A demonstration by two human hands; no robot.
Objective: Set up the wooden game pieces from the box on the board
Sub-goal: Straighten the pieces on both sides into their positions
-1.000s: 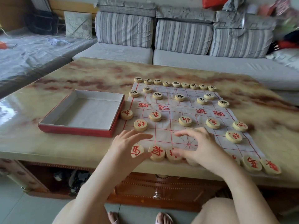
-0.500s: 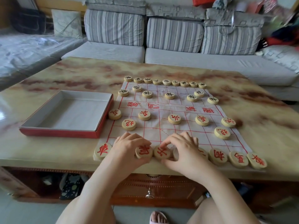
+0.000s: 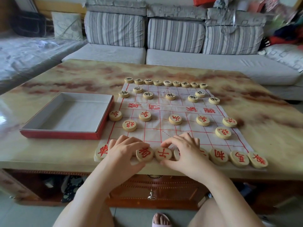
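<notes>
Facing a striped grey sofa [image 3: 180, 61] across a glossy, marble-patterned table [image 3: 54, 79]. Curling the fingers [image 3: 129, 141] of the left hand [image 3: 123, 151] round a round wooden xiangqi disc [image 3: 144, 154], red-lettered, in the cloth board's [image 3: 164, 110] near row. Pinching the neighbouring disc [image 3: 163, 154] with the right hand [image 3: 186, 152]. Working just beside an open red cardboard box [image 3: 65, 135].

I see soft, even daylight, with a pale glare on the glossy marbled tan tabletop [image 3: 11, 112] at left. Wide-angle bending bows the striped grey sofa [image 3: 175, 35], and the upper right corner smears into blur.
</notes>
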